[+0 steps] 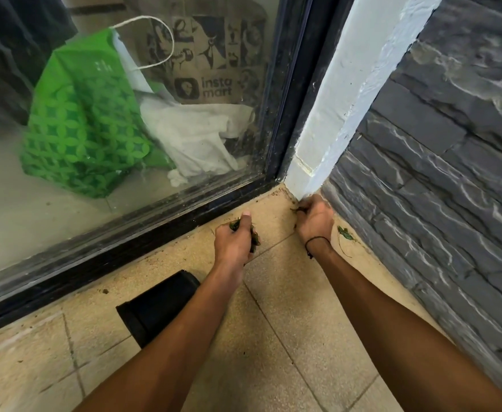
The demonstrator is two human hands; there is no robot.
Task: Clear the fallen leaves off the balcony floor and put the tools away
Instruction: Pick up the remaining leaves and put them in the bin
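My left hand [234, 242] grips a bunch of green leaves [255, 237] just above the beige floor tiles [303, 322], close to the black door frame. In the corner where the white pillar meets the floor, my right hand [315, 220] has its fingers curled round a dark leaf [296, 209]. One more green leaf with a thin stem [345, 234] lies on the tile to the right of my right wrist, against the grey stone wall. A black container [154, 307] lies on its side on the floor under my left forearm.
A glass door with a black frame [154, 221] runs along the left; behind the glass stand a green bag [80, 123] and a brown paper bag [214, 55]. The white pillar [342, 93] and grey stone wall [437, 173] close off the right side. Dirt specks dot the tiles.
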